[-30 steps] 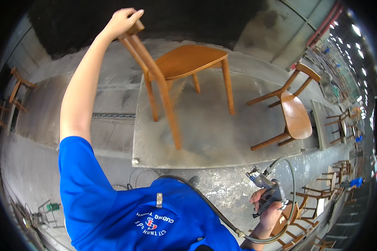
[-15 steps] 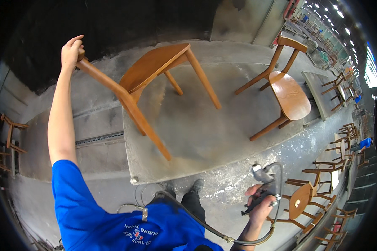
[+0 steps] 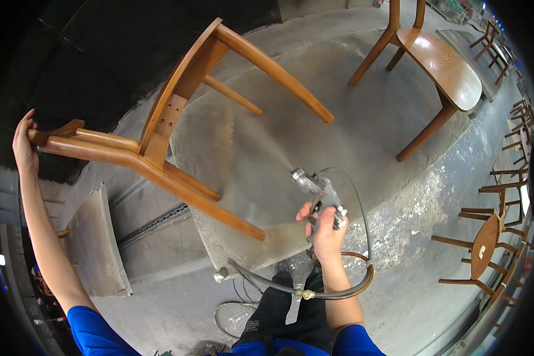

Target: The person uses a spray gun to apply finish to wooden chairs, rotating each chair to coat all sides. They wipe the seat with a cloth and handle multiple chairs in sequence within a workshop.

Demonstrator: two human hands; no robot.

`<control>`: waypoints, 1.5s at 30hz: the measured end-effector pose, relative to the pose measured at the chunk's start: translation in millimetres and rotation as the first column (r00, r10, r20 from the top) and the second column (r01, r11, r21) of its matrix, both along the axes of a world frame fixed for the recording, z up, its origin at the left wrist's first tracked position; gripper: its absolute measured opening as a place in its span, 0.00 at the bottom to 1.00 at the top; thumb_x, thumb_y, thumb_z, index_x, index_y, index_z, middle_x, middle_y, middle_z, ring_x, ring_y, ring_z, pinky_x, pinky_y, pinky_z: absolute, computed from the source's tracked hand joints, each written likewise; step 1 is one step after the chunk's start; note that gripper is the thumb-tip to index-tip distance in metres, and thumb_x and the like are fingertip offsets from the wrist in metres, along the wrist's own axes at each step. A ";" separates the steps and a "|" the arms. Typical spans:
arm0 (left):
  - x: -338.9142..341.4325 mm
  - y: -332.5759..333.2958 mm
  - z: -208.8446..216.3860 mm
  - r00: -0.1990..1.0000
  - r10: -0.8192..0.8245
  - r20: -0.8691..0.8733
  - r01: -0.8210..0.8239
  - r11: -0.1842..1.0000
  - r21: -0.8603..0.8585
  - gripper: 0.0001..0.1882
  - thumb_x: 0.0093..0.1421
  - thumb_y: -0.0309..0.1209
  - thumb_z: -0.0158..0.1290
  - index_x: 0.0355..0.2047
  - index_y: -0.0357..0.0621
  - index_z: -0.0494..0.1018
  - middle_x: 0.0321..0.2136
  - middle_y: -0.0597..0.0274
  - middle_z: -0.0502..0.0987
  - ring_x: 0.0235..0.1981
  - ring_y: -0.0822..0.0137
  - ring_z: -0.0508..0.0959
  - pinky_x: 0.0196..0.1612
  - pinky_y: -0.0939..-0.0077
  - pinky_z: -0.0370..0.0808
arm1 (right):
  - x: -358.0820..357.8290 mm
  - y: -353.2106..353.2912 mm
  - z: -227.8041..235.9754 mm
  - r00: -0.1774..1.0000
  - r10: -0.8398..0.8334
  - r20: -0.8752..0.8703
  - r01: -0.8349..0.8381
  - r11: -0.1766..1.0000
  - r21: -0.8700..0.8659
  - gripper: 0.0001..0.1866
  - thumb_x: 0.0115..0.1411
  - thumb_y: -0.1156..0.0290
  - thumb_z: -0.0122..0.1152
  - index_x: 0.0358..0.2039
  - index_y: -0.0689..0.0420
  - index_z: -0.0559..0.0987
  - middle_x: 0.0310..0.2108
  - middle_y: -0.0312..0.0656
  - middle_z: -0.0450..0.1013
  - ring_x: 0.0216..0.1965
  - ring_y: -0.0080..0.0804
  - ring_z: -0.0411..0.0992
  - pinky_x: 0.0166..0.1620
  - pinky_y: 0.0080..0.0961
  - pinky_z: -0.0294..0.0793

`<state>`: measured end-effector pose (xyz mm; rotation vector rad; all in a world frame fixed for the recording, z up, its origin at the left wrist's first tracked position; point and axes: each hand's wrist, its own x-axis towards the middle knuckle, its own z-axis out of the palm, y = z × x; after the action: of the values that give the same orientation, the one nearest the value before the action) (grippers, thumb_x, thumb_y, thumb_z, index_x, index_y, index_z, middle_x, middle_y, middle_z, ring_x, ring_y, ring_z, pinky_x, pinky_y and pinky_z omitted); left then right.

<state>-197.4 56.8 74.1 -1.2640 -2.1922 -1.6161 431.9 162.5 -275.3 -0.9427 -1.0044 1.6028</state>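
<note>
At the far left, my left hand point(image 3: 25, 139) grips the top of the backrest of a brown wooden chair point(image 3: 187, 77). The chair is tipped back, so its seat underside and legs face me. Lower right of it, my right hand point(image 3: 325, 228) is wrapped round a metal spray gun point(image 3: 314, 187). A pale mist point(image 3: 273, 145) leaves the nozzle toward the chair's legs. From the gun a hose point(image 3: 279, 286) loops down and across in front of my legs. A thinner tube also curves beside my right wrist.
Under the tipped chair lies a grey platform point(image 3: 249, 196) with a raised edge. A second wooden chair point(image 3: 439, 65) stands upright on its far right. More chairs point(image 3: 483, 246) line the right side. A dark wall point(image 3: 101, 53) rises behind, and a slotted floor track point(image 3: 154, 224) runs at left.
The chair has been tipped farther back, showing its underside. My right hand has raised the spray gun up and leftward, and mist now comes from it. My view has shifted.
</note>
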 end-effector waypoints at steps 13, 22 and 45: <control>-24.6 -52.7 3.8 0.996 -0.028 0.080 0.023 0.998 0.059 0.18 0.66 0.25 0.48 0.55 0.33 0.74 0.40 0.62 0.77 0.38 0.77 0.72 0.50 0.83 0.70 | 121.0 -17.0 -30.1 0.896 -0.133 0.424 0.243 0.945 -0.218 0.24 0.73 0.48 0.44 0.41 0.59 0.74 0.27 0.38 0.75 0.24 0.24 0.74 0.18 0.16 0.65; -72.8 -139.5 -18.9 0.904 -0.151 0.400 0.066 0.974 0.217 0.15 0.63 0.25 0.52 0.49 0.32 0.76 0.41 0.59 0.78 0.39 0.73 0.75 0.52 0.79 0.71 | 168.9 74.5 46.6 0.855 -0.242 0.458 0.333 0.934 -0.130 0.29 0.71 0.42 0.42 0.36 0.58 0.74 0.24 0.37 0.74 0.23 0.22 0.73 0.17 0.15 0.61; -77.0 -201.9 -32.8 0.806 -0.271 0.526 0.060 0.922 0.382 0.11 0.62 0.24 0.49 0.42 0.34 0.77 0.28 0.57 0.76 0.50 0.56 0.76 0.67 0.59 0.64 | 152.7 181.2 87.6 0.831 -0.126 0.541 0.187 0.980 -0.060 0.27 0.71 0.42 0.45 0.37 0.57 0.75 0.23 0.35 0.74 0.22 0.19 0.72 0.18 0.14 0.62</control>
<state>-274.5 -145.1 41.3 -0.9724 -1.9474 -2.6047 584.7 343.7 -187.7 -1.5680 -1.1806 1.2859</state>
